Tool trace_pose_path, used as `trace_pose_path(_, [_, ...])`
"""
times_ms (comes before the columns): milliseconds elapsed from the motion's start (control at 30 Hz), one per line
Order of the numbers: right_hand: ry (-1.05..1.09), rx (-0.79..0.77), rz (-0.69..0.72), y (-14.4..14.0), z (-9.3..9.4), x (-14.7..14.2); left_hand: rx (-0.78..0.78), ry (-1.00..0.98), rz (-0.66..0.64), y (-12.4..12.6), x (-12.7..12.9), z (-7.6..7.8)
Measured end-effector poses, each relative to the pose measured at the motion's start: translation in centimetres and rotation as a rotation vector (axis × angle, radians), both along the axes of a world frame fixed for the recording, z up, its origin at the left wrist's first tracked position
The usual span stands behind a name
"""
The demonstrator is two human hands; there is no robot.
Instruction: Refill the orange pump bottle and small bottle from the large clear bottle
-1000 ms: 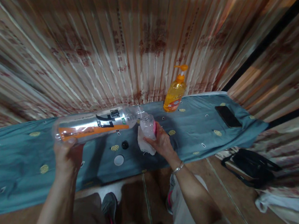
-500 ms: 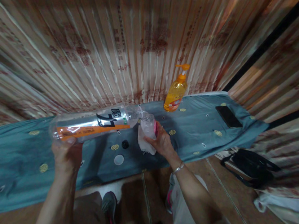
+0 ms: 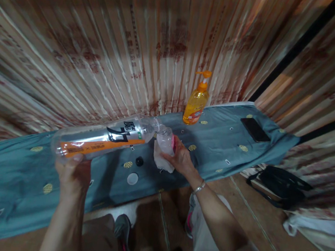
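Observation:
My left hand [image 3: 74, 171] is closed under the base end of a large clear plastic bottle [image 3: 101, 140] with a silver and orange label. The bottle lies almost level above the cloth, its neck pointing right. At its mouth sits the narrow end of a smaller clear container [image 3: 165, 137] with a pink part. My right hand [image 3: 181, 157] grips that container from the right, with a white sheet [image 3: 162, 163], perhaps tissue, hanging beneath. Whether the two mouths touch is hard to make out. Below them, a black cap [image 3: 139, 161] and a round white lid [image 3: 132, 178] rest on the cloth.
An orange pump bottle [image 3: 196, 104] stands at the back of the teal cloth-covered table [image 3: 213, 147]. Farther right lies a dark phone [image 3: 255, 129]. A black bag [image 3: 282, 184] is on the floor at right. Draped striped sheeting [image 3: 103, 52] rises behind the table.
The large bottle's base end and my left hand have shifted slightly left. My right hand and the smaller container have hardly moved.

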State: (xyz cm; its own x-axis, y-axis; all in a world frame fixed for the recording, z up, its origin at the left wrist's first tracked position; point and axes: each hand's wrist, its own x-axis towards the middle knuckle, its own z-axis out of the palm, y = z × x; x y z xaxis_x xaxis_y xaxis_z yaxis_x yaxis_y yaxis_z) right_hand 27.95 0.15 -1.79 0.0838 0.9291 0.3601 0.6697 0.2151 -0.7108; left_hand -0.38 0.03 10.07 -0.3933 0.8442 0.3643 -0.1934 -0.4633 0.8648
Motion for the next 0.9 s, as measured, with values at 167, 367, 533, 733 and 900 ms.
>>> trace_pose_path(167, [-0.004, 0.0, 0.003, -0.06, -0.01, -0.03, 0.024, 0.007, -0.001, -0.11, 0.03, -0.04])
trace_pose_path(367, [-0.015, 0.024, -0.003, -0.09, -0.18, 0.02, 0.011, 0.015, 0.01, -0.37, 0.25, 0.27])
trace_pose_path(533, [0.002, -0.021, -0.015, -0.04, -0.18, -0.02, 0.012, 0.021, 0.008, -0.34, 0.19, 0.39])
trace_pose_path(733, [0.013, -0.008, 0.002, -0.01, -0.03, 0.05, 0.034, 0.013, 0.018, -0.2, 0.04, 0.16])
trace_pose_path(900, [0.004, 0.004, -0.008, 0.04, -0.21, -0.02, 0.021, 0.055, 0.035, -0.31, 0.54, 0.75])
